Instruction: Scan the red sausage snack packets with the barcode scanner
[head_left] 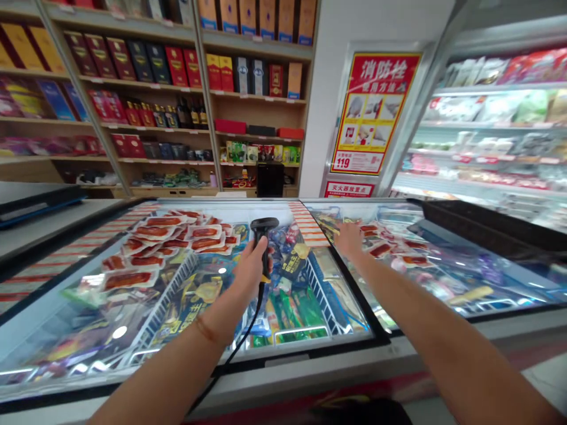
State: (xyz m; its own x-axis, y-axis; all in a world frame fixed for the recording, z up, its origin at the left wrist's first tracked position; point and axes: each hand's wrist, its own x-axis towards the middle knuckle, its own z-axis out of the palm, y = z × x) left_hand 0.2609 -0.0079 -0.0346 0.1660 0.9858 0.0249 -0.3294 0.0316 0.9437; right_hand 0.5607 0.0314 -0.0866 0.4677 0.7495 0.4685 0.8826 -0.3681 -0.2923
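My left hand [253, 260] is wrapped round the handle of a black barcode scanner [264, 225], held upright above the chest freezer. From its base a black cable [248, 333] runs down towards me. My right hand [349, 239] reaches over the freezer's right section, close to the dark lid frame [361, 295] and a yellowish packet [326, 223]. Its fingers are blurred and partly hidden, so I cannot tell whether they grip anything. Vacuum-packed reddish-brown meat [206, 232] lies in a heap on the left glass, and similar packs [380, 249] lie right of my right hand.
Frozen packets sit in white wire baskets [321, 295] under the glass. A long dark tray [482, 227] lies across the freezer's right end. Behind stand shelves [177, 82] of boxed goods and bottles, a red fire-hydrant poster [376, 112] and a lit refrigerated display [491, 124].
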